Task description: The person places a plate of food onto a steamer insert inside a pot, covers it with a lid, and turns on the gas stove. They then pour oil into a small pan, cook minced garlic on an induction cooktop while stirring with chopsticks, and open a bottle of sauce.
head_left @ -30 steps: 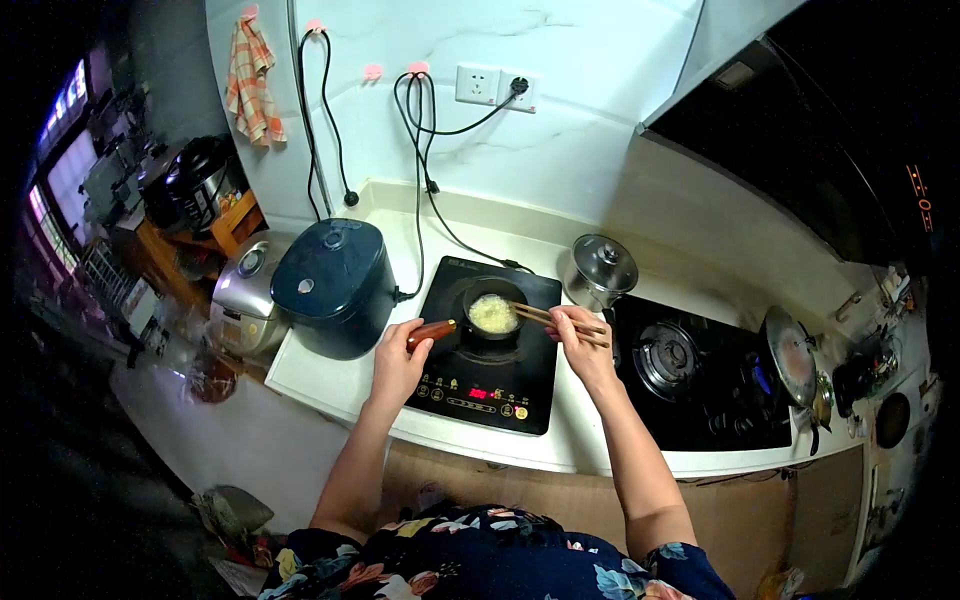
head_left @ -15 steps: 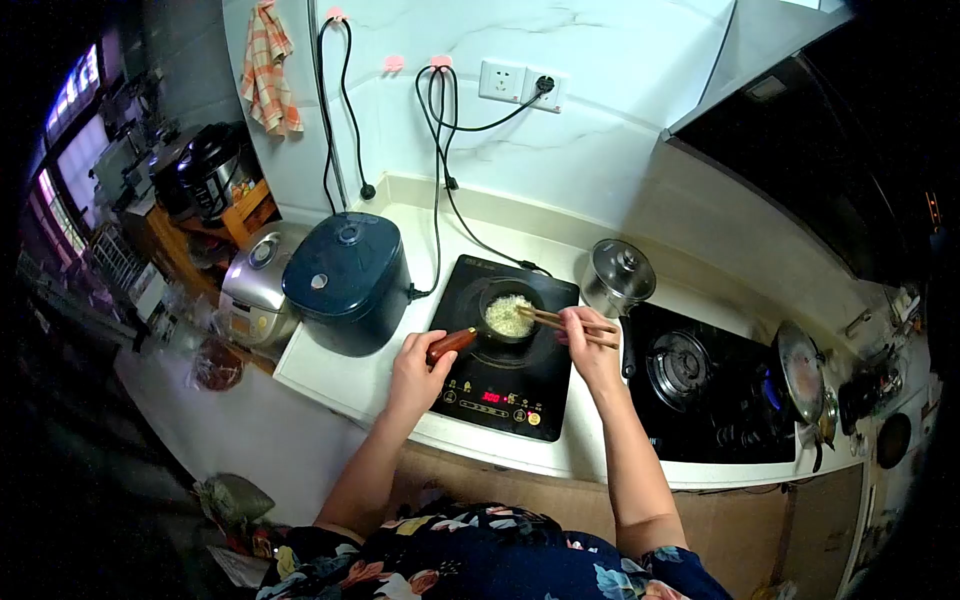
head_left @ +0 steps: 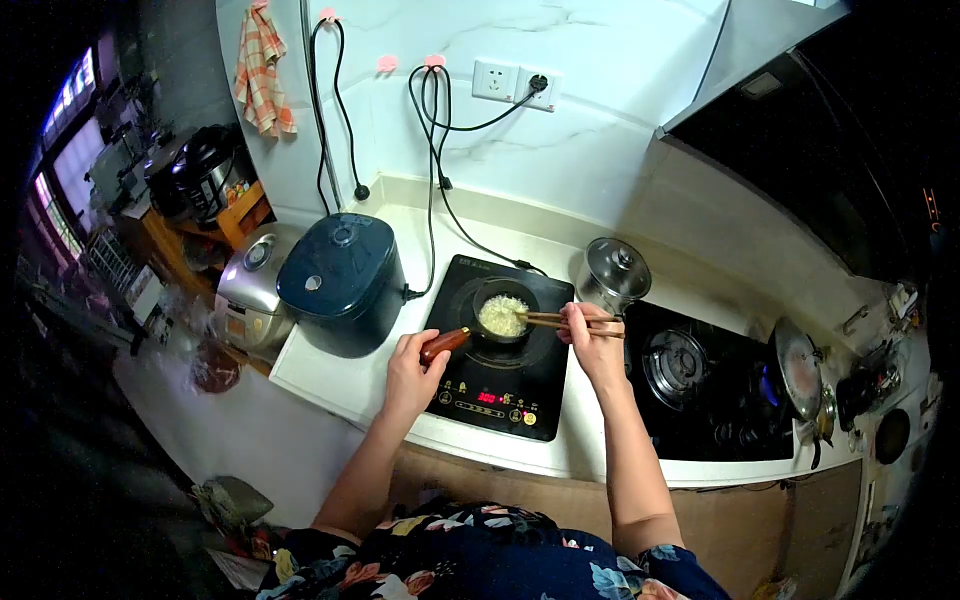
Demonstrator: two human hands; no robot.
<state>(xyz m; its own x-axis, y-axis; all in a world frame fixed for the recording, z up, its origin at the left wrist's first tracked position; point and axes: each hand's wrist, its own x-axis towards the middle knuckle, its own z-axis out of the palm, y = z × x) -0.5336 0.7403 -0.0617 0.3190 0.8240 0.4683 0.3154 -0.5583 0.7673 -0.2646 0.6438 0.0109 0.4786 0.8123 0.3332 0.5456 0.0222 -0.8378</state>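
Small dark saucepan (head_left: 512, 288) is sitting on the black induction cooktop (head_left: 540, 405), toward the far half, with a pale yellow, crumbly-looking food (head_left: 500, 314) inside. Left hand (head_left: 411, 373) has its fingers wrapped around the wooden handle (head_left: 446, 345), which points left and near. Right hand (head_left: 595, 349) is pinching a pair of wooden chopsticks (head_left: 548, 319), tips down in the food. As for handling, I'd guess the pan's pretty light and rigid, easy to tip or spin if you let go, and the metal's likely hot, so the handle's your spot. Food looks soft, maybe slippery. Dark blue rice cooker (head_left: 338, 285) on the left, glass-lidded pot (head_left: 612, 280) far right of the cooktop.
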